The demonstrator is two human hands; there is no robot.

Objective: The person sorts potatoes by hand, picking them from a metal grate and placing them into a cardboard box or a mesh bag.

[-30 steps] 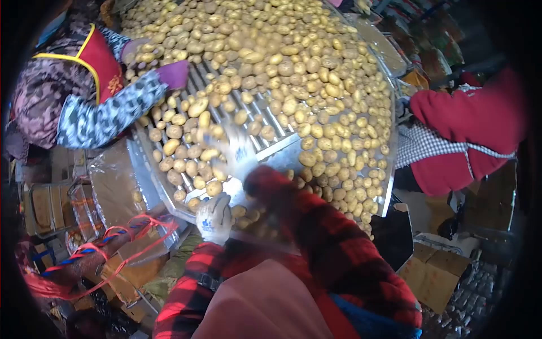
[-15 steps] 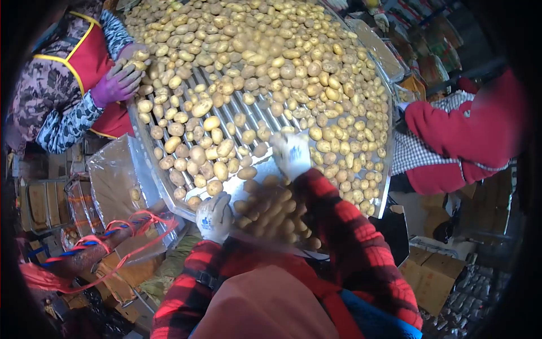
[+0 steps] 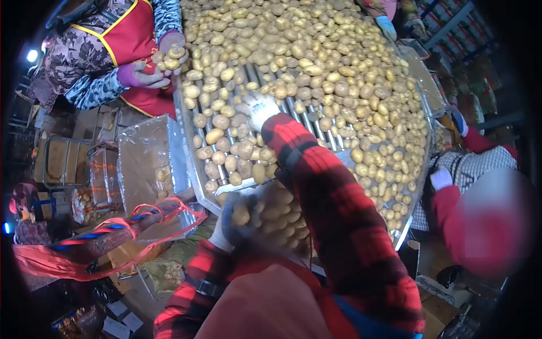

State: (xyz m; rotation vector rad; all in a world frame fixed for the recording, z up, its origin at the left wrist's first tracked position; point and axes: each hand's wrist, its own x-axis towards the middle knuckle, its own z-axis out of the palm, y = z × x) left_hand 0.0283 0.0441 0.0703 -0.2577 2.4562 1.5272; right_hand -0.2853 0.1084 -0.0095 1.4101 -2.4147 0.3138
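My right hand (image 3: 259, 110), in a white glove with blue print, reaches over the slatted sorting table (image 3: 316, 125). Its blurred fingertips are down among loose potatoes (image 3: 245, 148), and I cannot make out whether they grip one. Low at the table's near edge is my left hand (image 3: 227, 221), in a white glove with a dark palm. A potato (image 3: 241, 214) sits in its curled fingers. Just right of that hand, a heap of potatoes (image 3: 278, 212) lies below the table edge, partly hidden by my right sleeve.
At the left, a person in purple gloves holds several potatoes (image 3: 169, 59). Another person in a checked garment (image 3: 474, 169) stands at the right. A plastic-lined box (image 3: 144, 152) and a pole wrapped in red ribbon (image 3: 113, 231) are at my left.
My right hand has moved forward and left, from the near chute onto the potatoes over the slats. My left hand has turned and now has a potato. The view has shifted left.
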